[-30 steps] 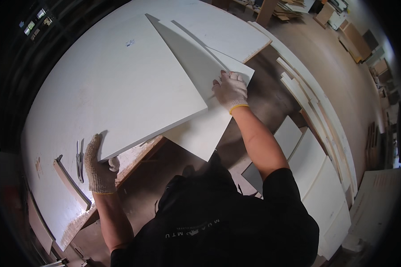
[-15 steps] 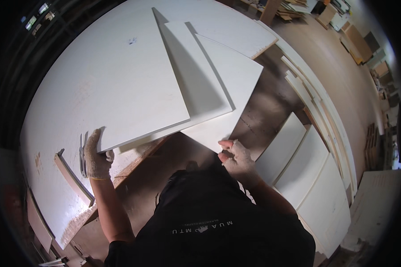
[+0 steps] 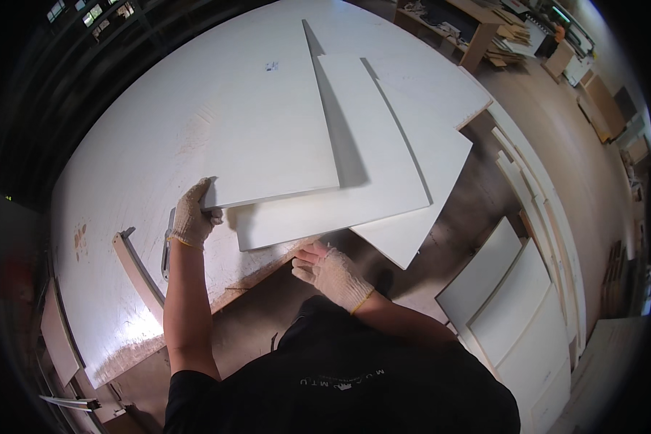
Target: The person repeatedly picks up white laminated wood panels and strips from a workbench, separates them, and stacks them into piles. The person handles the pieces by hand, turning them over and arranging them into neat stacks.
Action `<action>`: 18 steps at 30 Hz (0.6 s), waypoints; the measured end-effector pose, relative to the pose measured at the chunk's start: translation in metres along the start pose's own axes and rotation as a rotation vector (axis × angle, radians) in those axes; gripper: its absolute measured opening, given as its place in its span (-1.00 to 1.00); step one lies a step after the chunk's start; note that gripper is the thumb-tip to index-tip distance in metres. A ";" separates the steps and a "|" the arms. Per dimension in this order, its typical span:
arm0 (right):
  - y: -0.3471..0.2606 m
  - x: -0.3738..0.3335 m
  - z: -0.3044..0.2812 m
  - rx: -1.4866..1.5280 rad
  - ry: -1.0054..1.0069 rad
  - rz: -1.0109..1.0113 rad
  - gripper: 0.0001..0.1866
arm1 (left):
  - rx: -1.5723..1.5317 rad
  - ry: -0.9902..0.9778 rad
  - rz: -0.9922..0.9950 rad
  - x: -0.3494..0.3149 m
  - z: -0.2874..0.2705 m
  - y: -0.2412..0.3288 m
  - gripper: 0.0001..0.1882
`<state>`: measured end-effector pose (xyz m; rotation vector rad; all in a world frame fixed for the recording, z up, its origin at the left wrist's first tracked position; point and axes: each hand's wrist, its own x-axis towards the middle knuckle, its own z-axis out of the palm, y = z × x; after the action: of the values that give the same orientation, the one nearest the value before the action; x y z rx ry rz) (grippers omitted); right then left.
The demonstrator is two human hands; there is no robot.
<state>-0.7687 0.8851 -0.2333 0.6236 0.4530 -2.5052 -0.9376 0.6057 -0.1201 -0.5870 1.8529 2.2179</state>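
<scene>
Three white panels lie fanned over one another on a large white table. My gloved left hand is closed round the near left corner of the top panel, thumb above and fingers curled at the edge. Beneath it, the middle panel sticks out toward me, and the bottom panel juts past the table's edge on the right. My gloved right hand is just short of the middle panel's near edge, fingers loosely stretched and holding nothing. A slim grey metal tool lies partly hidden beside my left wrist.
A narrow brown-faced strip lies on the table at the left. To my right stand more white panels, with long pale strips beyond. A brown shelf unit stands far right, near stacked boards.
My right hand has let go of the bottom panel's near corner and moved left toward the middle panel's edge. My left hand still grips the top panel, and more of the middle panel shows.
</scene>
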 end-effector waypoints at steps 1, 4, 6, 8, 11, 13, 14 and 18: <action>0.006 0.016 0.004 0.059 -0.075 -0.022 -0.53 | 0.029 0.011 0.014 0.002 0.003 0.000 -0.66; 0.006 0.045 0.023 -0.010 0.071 -0.051 -0.64 | 0.035 0.036 0.009 0.013 -0.002 0.009 -0.65; 0.005 0.045 0.038 -0.085 0.088 -0.046 -0.66 | 0.005 0.113 0.007 0.018 -0.013 0.016 -0.66; 0.001 0.037 0.052 -0.098 0.126 -0.017 -0.62 | -0.006 0.052 0.053 0.024 -0.019 0.024 -0.66; -0.004 0.026 0.061 0.027 0.134 -0.070 -0.61 | -0.012 0.034 0.037 0.034 -0.011 0.029 -0.69; -0.009 0.022 0.058 0.220 0.228 -0.115 -0.60 | 0.000 0.027 0.028 0.038 0.002 0.032 -0.70; -0.012 0.020 0.054 0.303 0.192 -0.153 -0.68 | 0.006 0.027 0.017 0.039 0.009 0.033 -0.71; -0.036 0.019 0.035 0.097 -0.026 -0.338 -0.58 | 0.003 -0.044 0.121 0.037 0.023 0.042 -0.73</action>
<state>-0.8148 0.8925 -0.2070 0.5913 0.4623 -2.8666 -0.9913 0.6161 -0.0948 -0.4322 1.9173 2.2826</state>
